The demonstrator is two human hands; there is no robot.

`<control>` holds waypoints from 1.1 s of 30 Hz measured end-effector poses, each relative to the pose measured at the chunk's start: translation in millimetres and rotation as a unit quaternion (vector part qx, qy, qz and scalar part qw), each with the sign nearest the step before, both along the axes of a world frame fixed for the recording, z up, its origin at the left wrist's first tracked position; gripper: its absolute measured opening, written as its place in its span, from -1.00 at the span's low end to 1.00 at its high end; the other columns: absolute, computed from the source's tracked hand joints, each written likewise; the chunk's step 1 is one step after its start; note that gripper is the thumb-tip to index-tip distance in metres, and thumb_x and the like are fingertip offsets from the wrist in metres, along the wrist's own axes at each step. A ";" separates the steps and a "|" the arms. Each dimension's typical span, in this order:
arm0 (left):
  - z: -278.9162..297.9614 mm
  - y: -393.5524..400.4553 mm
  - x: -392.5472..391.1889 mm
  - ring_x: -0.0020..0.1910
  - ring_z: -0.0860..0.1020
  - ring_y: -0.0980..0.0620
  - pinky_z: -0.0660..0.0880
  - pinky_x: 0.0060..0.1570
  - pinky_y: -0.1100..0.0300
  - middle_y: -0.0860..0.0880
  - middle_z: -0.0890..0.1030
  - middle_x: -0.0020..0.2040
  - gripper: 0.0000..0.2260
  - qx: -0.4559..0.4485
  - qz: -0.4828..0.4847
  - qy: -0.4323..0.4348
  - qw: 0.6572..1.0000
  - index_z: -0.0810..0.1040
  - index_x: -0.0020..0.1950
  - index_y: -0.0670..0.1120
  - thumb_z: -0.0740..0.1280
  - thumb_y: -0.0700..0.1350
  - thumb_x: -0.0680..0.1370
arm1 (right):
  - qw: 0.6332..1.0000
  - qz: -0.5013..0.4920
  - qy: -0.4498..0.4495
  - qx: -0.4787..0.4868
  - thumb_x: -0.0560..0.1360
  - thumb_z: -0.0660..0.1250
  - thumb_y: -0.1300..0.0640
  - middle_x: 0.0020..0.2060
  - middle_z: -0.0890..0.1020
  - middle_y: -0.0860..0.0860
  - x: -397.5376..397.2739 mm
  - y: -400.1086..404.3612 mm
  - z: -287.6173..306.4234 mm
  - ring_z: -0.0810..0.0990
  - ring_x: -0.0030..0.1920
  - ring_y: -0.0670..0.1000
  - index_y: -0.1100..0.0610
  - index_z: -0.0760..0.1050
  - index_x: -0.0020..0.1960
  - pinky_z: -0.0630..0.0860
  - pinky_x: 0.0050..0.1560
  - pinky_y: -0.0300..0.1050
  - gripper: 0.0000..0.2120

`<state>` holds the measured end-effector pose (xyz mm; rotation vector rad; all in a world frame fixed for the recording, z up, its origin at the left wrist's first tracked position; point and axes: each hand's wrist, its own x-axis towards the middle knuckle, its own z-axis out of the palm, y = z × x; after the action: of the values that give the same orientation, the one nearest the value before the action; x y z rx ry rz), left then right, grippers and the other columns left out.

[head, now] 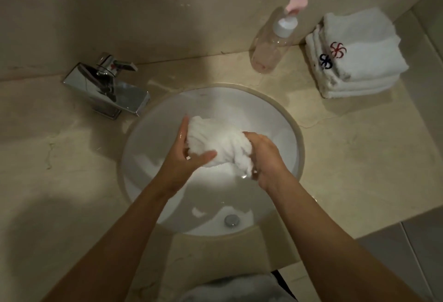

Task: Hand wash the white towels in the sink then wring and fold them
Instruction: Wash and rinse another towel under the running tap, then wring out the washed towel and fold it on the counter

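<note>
A wet white towel [217, 139] is bunched up above the round white sink [153, 119]. My left hand [185, 157] holds its left side, fingers running up along the cloth and thumb laid across the front. My right hand [265, 157] grips the towel's right end with curled fingers. Both hands hang over the middle of the basin. A stack of folded white towels [359, 61] with red and dark blue embroidered marks lies on the counter at the back right.
A chrome faucet [107, 85] stands at the sink's back left. A clear pump bottle [273, 45] with a pink top stands behind the sink, left of the stack. The drain [231, 220] shows near the basin's front. More white cloth [237, 289] lies at the bottom edge.
</note>
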<state>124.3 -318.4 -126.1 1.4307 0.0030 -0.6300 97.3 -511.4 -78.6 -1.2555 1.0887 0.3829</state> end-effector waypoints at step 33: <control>-15.1 -72.7 13.1 -0.23 0.61 -0.16 0.57 -0.39 0.05 -0.15 0.59 -0.14 -0.73 -0.023 0.128 0.470 0.873 0.54 0.12 -0.11 0.23 0.00 0.53 | 0.773 0.312 -0.107 -0.542 0.43 0.17 -0.14 -0.17 0.59 0.04 21.1 2.1 -22.8 0.52 -0.21 0.12 0.15 0.54 -0.11 0.32 -0.21 -0.10 -0.63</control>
<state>137.4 -391.1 -141.2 0.9301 0.9251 -1.0363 118.4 -509.2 -101.4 -2.6554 0.6110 0.0444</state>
